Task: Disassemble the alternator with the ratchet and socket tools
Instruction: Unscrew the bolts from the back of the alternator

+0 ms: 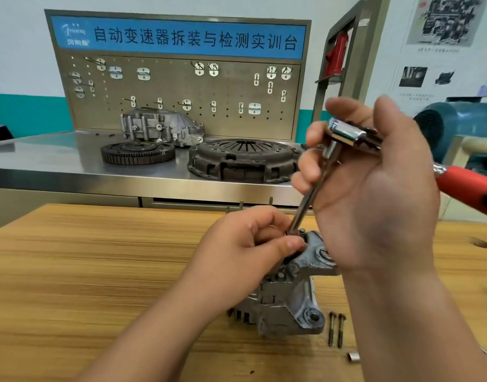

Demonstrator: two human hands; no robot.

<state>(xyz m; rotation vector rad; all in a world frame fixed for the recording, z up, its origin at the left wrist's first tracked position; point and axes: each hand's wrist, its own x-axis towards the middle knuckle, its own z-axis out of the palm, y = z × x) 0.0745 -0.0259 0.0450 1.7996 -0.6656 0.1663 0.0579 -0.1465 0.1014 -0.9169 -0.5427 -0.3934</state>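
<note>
While the right hand (374, 188) curls its fingers round the head of the ratchet (344, 132), up and to the right of the alternator (286, 296), the left hand (245, 252) pinches the low end of the extension (308, 194) between thumb and fingers, at the alternator's top edge. The socket is hidden under that thumb, so I can't tell if it is seated.

- The alternator lies loose on the wooden table (99, 271), unclamped.
- The red handle sticks out right of it, clear of the palm.
- Two bolts (336, 329) lie just right of its lower lug, with a small sleeve (353, 356) near below them.

Step in hand, as I judge it: fitting the tool on a through bolt.

- Keep the extension in line with the bolt, since a lean would likely round the head.
- The left hand should guide the tip and brace the body, which could roll.
- Press down through the ratchet head, then shift the grip to the handle for short strokes.

Writing:

- The blue sign (179, 37) on the pegboard behind the alternator reads 自动变速器拆装与检测实训台.
- The logo at its left end is too blurred to read.
- The print on the wall posters is too small.
- No mark is legible on the ratchet.
</note>
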